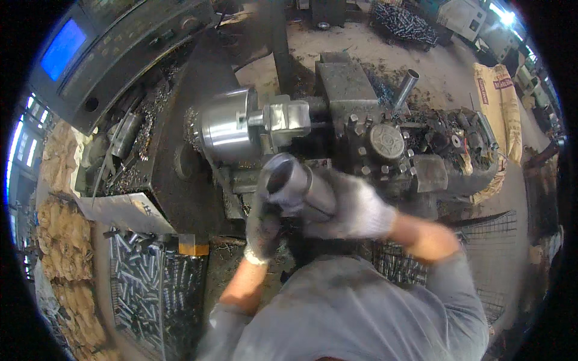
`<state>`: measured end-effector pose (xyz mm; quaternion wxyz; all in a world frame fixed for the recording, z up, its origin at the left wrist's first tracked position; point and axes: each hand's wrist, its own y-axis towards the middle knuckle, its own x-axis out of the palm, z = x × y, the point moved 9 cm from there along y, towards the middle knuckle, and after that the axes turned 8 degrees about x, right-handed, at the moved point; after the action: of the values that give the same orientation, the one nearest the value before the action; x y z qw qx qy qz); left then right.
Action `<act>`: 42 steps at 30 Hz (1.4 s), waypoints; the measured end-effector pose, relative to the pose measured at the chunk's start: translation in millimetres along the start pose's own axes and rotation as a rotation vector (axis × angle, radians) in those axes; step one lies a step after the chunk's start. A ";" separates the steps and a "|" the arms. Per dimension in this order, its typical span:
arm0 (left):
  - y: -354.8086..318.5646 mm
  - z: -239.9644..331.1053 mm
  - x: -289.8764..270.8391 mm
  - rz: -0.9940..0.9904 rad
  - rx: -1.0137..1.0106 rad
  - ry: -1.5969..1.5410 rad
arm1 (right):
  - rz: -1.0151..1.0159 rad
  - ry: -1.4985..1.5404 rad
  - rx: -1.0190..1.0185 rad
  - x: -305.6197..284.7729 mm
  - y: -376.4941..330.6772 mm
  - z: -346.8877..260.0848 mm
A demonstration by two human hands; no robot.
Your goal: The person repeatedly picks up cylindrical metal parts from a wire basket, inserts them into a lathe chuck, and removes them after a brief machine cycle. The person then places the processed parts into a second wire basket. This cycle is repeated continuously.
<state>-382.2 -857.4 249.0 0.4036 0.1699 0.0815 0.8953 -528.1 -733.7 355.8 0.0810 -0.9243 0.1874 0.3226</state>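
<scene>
In front of the lathe, a short grey metal tube is held tilted between my two gloved hands, its dark open end facing up. My left hand, in a dirty glove, closes round the tube's left side. From the right, my right hand wraps the tube's other end in a white glove with dark, soiled fingers. Motion blurs both hands and hides some finger detail. Just beyond them is the lathe's shiny chuck, with a metal block against its right side.
A bolted tool post stands right of the chuck, with an upright metal tube behind it. Wire crates of metal tubes sit low at left. A control panel with a blue screen is upper left; a paper sack lies right.
</scene>
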 end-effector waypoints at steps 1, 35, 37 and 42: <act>0.5 -5.7 -12.4 0.031 -0.046 -0.043 | 0.070 -0.077 -0.238 -34.3 5.3 -20.2; -183.8 -57.5 -208.6 1.048 -0.103 -0.623 | -0.444 -0.529 0.216 -19.5 259.1 151.9; -207.9 -55.7 -256.6 1.129 -0.209 -0.521 | -0.436 -0.379 0.094 -9.9 263.4 132.2; -216.9 -66.9 -307.2 0.759 -0.220 -0.429 | -0.487 -0.446 0.155 -3.4 268.7 144.1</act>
<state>-66.9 -945.1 52.3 0.0701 0.3258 -0.1678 0.9278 -719.2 -940.0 237.9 0.2648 -0.8395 -0.0372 0.4729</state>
